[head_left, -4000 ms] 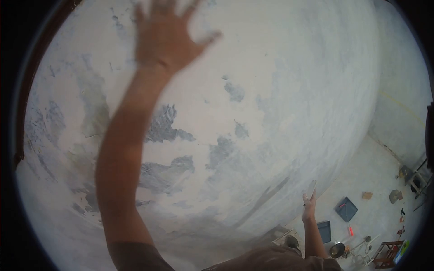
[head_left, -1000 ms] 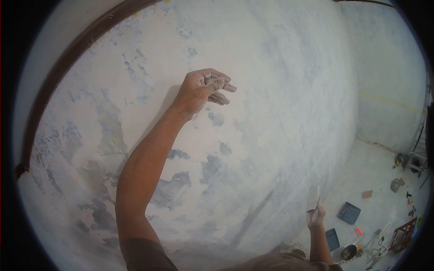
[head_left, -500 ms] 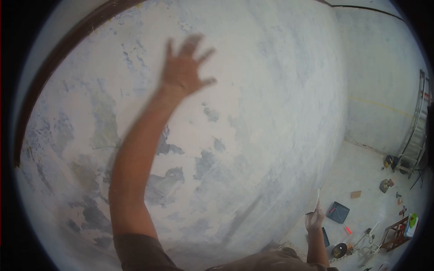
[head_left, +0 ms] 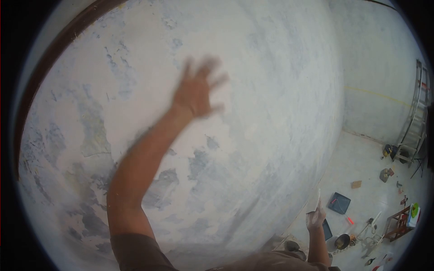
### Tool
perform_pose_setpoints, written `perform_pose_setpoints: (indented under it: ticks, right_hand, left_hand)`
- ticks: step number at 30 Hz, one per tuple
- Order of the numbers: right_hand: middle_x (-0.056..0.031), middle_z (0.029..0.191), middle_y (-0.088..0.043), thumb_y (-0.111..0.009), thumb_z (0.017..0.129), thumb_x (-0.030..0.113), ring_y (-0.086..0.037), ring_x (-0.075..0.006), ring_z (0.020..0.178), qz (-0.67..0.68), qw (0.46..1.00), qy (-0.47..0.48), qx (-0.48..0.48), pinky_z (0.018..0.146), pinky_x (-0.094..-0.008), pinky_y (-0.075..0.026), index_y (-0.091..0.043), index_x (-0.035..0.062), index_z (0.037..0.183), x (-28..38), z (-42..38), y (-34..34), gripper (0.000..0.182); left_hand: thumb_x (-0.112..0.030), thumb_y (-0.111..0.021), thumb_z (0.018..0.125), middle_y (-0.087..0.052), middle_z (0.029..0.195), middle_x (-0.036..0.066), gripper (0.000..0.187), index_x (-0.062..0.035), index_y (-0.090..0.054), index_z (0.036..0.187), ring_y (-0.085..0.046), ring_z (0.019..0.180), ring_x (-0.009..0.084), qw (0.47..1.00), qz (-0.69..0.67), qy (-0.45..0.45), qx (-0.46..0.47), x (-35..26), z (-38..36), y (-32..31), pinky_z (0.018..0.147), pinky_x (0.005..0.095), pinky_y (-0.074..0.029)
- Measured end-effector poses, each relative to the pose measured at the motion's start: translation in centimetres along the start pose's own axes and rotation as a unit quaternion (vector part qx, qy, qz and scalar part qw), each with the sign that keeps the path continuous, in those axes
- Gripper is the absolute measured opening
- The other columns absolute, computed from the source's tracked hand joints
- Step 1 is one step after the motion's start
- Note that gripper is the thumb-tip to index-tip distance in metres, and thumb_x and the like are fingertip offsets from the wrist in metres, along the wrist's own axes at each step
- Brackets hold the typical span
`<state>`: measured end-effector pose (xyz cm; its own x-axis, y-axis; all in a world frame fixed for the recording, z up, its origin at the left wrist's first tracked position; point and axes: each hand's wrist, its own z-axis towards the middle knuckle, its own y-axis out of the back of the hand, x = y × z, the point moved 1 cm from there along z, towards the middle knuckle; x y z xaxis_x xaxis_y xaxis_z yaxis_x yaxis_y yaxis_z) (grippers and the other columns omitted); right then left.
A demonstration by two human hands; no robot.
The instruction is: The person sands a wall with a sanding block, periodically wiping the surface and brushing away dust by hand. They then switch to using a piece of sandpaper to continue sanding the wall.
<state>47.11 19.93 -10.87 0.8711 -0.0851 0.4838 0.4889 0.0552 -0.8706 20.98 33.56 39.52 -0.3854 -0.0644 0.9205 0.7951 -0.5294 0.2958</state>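
My left hand (head_left: 196,92) is spread with its fingers apart over the patchy white wall (head_left: 271,90), palm toward it, and looks smeared by motion. The wall has pale filled areas and rough grey-blue spots around the forearm. Low on the right, my right hand (head_left: 316,219) is closed round a thin, pale-edged putty knife (head_left: 319,197), seen nearly edge-on and pointing up. Whitish smears cover that hand, and its grip on the handle is mostly hidden.
On the floor at right lie a dark paint tray (head_left: 339,203), a red-handled tool (head_left: 350,221), a black round pan (head_left: 342,241) and a sponge-like block (head_left: 356,184). A wooden stool (head_left: 398,226) and a metal ladder (head_left: 413,117) stand farther right. Brown trim (head_left: 49,63) edges the wall at left.
My left hand has moved down and slightly right across the wall, fingers still spread. My right hand stays low with the putty knife. The camera view has shifted a little.
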Motion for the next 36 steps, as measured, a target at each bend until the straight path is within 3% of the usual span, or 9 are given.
perform_pose_setpoints:
  ticks: [3, 6, 10, 12, 17, 22, 28, 31, 36]
  right_hand:
    - [-0.0108, 0.147, -0.044, -0.042, 0.103, 0.034, -0.04, -0.0216, 0.136, -0.037, 0.999, -0.001, -0.036, 0.113, -0.0355, -0.028, -0.033, -0.0013, 0.149, -0.2, 0.2, 0.5, 0.058]
    - [-0.011, 0.149, -0.042, -0.042, 0.102, 0.033, -0.04, -0.0209, 0.136, -0.006, 0.999, 0.033, 0.027, 0.112, -0.035, -0.029, -0.031, -0.0019, 0.149, -0.4, 0.8, 1.0, 0.06]
    - [-0.0103, 0.15, -0.042, -0.05, 0.098, 0.039, -0.04, -0.0254, 0.138, -0.063, 0.998, 0.012, 0.01, 0.113, -0.0397, -0.031, -0.027, 0.003, 0.153, 1.2, 0.5, -1.5, 0.07]
    - [-0.0109, 0.15, -0.041, -0.042, 0.102, 0.033, -0.04, -0.0201, 0.136, -0.044, 0.994, 0.081, 0.066, 0.112, -0.0344, -0.029, -0.03, -0.0024, 0.15, 1.4, 0.3, -2.1, 0.061]
    - [-0.0091, 0.148, -0.043, -0.048, 0.099, 0.037, -0.04, -0.0227, 0.136, -0.04, 0.999, 0.029, -0.004, 0.113, -0.0371, -0.028, -0.029, 0.0025, 0.152, 1.2, 0.3, 2.2, 0.065]
    - [-0.0098, 0.147, -0.045, -0.045, 0.101, 0.036, -0.04, -0.0221, 0.136, -0.027, 1.0, 0.008, 0.009, 0.113, -0.0366, -0.028, -0.033, 0.0008, 0.149, 0.9, 2.0, 0.1, 0.061]
    - [-0.0139, 0.16, -0.026, -0.04, 0.101, 0.027, -0.021, -0.0235, 0.148, -0.096, 0.98, 0.079, 0.157, 0.121, -0.0355, -0.014, -0.02, -0.0044, 0.153, -1.0, 10.8, -12.4, 0.064]
    - [-0.0175, 0.164, -0.006, -0.042, 0.1, 0.026, -0.003, -0.0273, 0.152, -0.271, 0.92, 0.156, 0.236, 0.122, -0.0381, -0.002, -0.008, -0.0045, 0.155, 2.3, 12.9, -25.1, 0.071]
    - [-0.0277, 0.161, -0.008, -0.058, 0.092, 0.051, -0.004, -0.0434, 0.15, -0.527, 0.626, 0.46, 0.344, 0.121, -0.0507, -0.007, -0.019, -0.0054, 0.152, 1.0, 15.4, -41.4, 0.091]
  left_hand:
    - [-0.071, -0.043, 0.09, -0.015, 0.165, 0.006, 0.075, -0.0353, -0.027, 0.154, -0.011, 0.152, 0.0257, 0.955, 0.049, 0.267, -0.122, 6.4, 3.1, 1.5, 0.118, 0.0634, -0.009]
    - [-0.069, -0.046, 0.089, -0.018, 0.164, 0.01, 0.075, -0.0323, -0.033, 0.153, -0.012, 0.151, 0.0307, 0.955, -0.004, 0.271, -0.125, 1.7, 4.5, 0.0, 0.117, 0.0637, -0.008]
    - [-0.062, -0.061, 0.085, -0.018, 0.164, 0.008, 0.075, -0.0282, -0.041, 0.149, -0.009, 0.152, 0.0283, 0.978, -0.089, -0.183, 0.045, -14.3, 0.0, -4.6, 0.121, 0.0581, -0.002]
    - [-0.065, -0.061, 0.084, -0.017, 0.164, 0.006, 0.079, -0.029, -0.039, 0.15, -0.009, 0.152, 0.0247, 0.965, -0.097, -0.231, 0.074, -15.3, -2.4, -4.1, 0.122, 0.0555, -0.002]
    - [-0.073, -0.052, 0.085, -0.015, 0.164, 0.006, 0.079, -0.0349, -0.033, 0.152, -0.009, 0.152, 0.0239, 0.997, -0.056, 0.014, -0.043, 0.6, -0.7, -0.7, 0.119, 0.0625, -0.003]
    - [-0.071, -0.033, 0.094, -0.013, 0.165, 0.005, 0.073, -0.036, -0.019, 0.156, -0.01, 0.152, 0.0262, 0.91, 0.163, 0.372, -0.08, 13.8, -2.6, 2.9, 0.116, 0.0663, -0.016]
    - [-0.065, -0.048, 0.091, -0.011, 0.166, 0.004, 0.073, -0.0306, -0.032, 0.153, -0.007, 0.153, 0.0221, 0.993, -0.058, -0.069, 0.07, 0.0, -8.8, 0.3, 0.122, 0.0555, -0.001]
    - [-0.064, -0.058, 0.086, -0.023, 0.162, 0.004, 0.074, -0.0301, -0.041, 0.149, -0.014, 0.151, 0.0221, 0.973, -0.107, -0.145, 0.142, -3.4, -15.3, 0.8, 0.122, 0.0525, -0.007]
    - [-0.058, -0.068, 0.082, -0.044, 0.149, 0.01, 0.065, -0.0244, -0.057, 0.136, -0.038, 0.14, 0.0266, 0.936, -0.341, -0.038, 0.084, 0.9, -26.2, 3.1, 0.119, 0.0507, -0.022]
